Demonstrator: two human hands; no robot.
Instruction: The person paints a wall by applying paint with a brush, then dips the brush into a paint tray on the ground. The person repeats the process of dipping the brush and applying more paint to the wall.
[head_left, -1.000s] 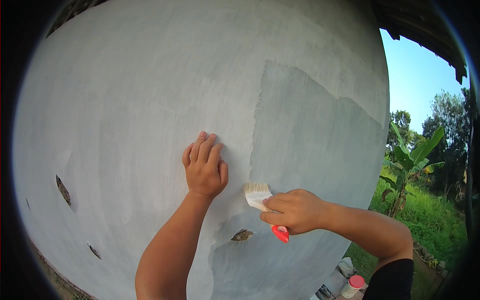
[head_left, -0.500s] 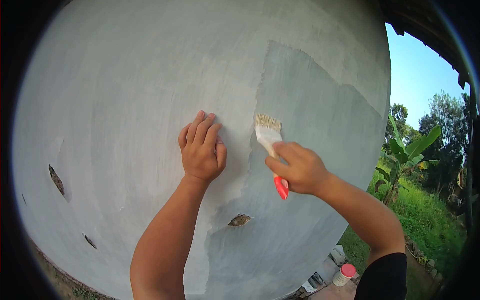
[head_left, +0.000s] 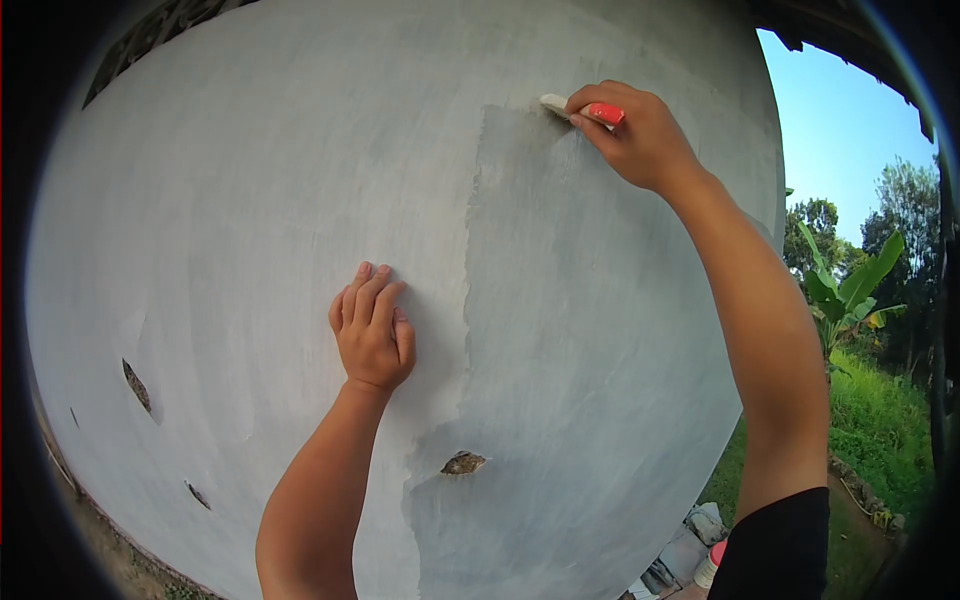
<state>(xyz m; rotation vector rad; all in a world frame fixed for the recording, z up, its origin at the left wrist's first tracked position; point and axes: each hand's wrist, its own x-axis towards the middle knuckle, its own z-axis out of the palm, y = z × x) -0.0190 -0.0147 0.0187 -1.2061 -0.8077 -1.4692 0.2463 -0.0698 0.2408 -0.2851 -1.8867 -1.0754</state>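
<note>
1. Paintbrush (head_left: 606, 114), white-headed with a red handle end, is gripped by the right hand (head_left: 636, 135) near the top of the darker patch (head_left: 600, 280) on the wall (head_left: 250, 220).
2. Its bristles are hard to distinguish.
3. Left hand (head_left: 372, 335), loosely open, is laid against the wall.
4. Red-topped container (head_left: 709, 570) is partly hidden by the black sleeve (head_left: 775, 545).
</note>
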